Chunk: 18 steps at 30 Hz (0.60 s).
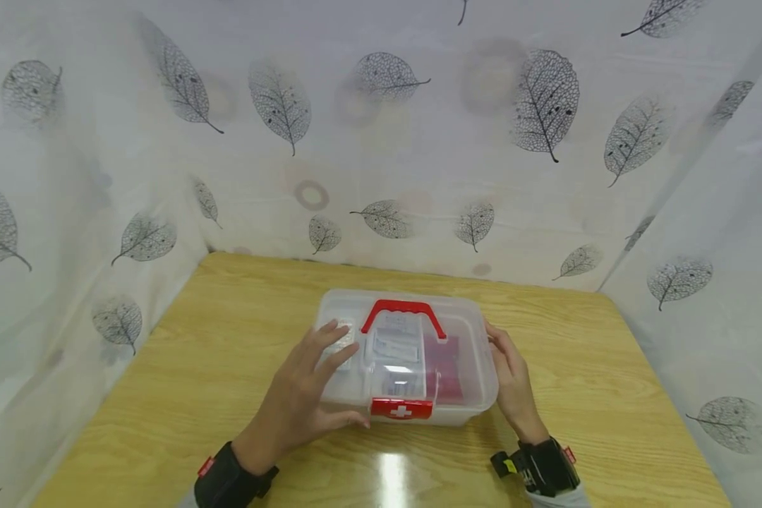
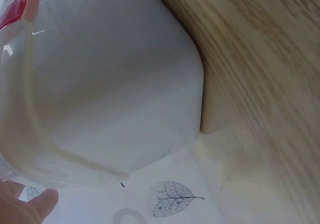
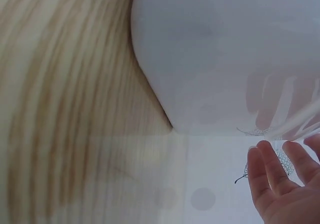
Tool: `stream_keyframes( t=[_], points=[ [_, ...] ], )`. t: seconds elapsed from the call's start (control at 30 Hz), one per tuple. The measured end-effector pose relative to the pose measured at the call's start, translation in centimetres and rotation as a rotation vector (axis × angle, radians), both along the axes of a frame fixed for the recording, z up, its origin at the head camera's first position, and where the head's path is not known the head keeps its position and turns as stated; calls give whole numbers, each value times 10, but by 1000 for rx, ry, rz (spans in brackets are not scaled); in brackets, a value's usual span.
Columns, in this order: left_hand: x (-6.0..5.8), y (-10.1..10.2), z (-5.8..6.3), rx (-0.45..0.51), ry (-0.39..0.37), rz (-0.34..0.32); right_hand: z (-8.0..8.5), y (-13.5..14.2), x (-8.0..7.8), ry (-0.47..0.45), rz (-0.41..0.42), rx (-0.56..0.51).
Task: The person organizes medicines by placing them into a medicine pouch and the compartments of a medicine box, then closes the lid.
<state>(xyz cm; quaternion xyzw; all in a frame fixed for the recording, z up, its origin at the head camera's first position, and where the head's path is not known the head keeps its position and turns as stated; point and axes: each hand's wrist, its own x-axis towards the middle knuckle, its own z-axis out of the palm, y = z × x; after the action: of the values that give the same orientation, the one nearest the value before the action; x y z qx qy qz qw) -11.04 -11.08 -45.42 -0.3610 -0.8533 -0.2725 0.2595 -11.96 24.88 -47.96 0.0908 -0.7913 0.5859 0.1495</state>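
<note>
A first aid box (image 1: 349, 381) with a see-through lid stands on the wooden table, closed. Its red carry handle (image 1: 403, 306) lies on the lid, and a red latch (image 1: 401, 408) with a white cross sits at the front. Through the lid I see pale packets (image 1: 396, 347) and something dark pink (image 1: 443, 374). My left hand (image 1: 298, 391) is spread at the box's left side, thumb near the front edge; whether it touches is unclear. Along the right side is my right hand (image 1: 511, 377), its fingers (image 3: 277, 171) extended close to the white wall (image 3: 200, 59).
The wood-grain table (image 1: 241, 317) extends around the box on all sides. A pale curtain (image 1: 381, 169) printed with grey leaves encloses the back and both sides. Each wrist wears a black strapped device (image 1: 548, 467).
</note>
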Motion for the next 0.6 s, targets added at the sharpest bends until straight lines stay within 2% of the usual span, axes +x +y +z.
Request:
stream_keyframes(
  t=[0.17, 0.37, 0.47, 0.6],
  points=[
    [3, 2, 1, -31, -7, 29, 7, -1, 0, -23, -3, 50],
    [5, 7, -3, -30, 64, 66, 16, 0, 1, -104, 95, 20],
    [4, 7, -4, -27, 85, 81, 18, 2, 1, -131, 99, 64],
    [0, 11, -1, -44, 90, 131, 20, 1, -1, -98, 76, 155]
  ],
)
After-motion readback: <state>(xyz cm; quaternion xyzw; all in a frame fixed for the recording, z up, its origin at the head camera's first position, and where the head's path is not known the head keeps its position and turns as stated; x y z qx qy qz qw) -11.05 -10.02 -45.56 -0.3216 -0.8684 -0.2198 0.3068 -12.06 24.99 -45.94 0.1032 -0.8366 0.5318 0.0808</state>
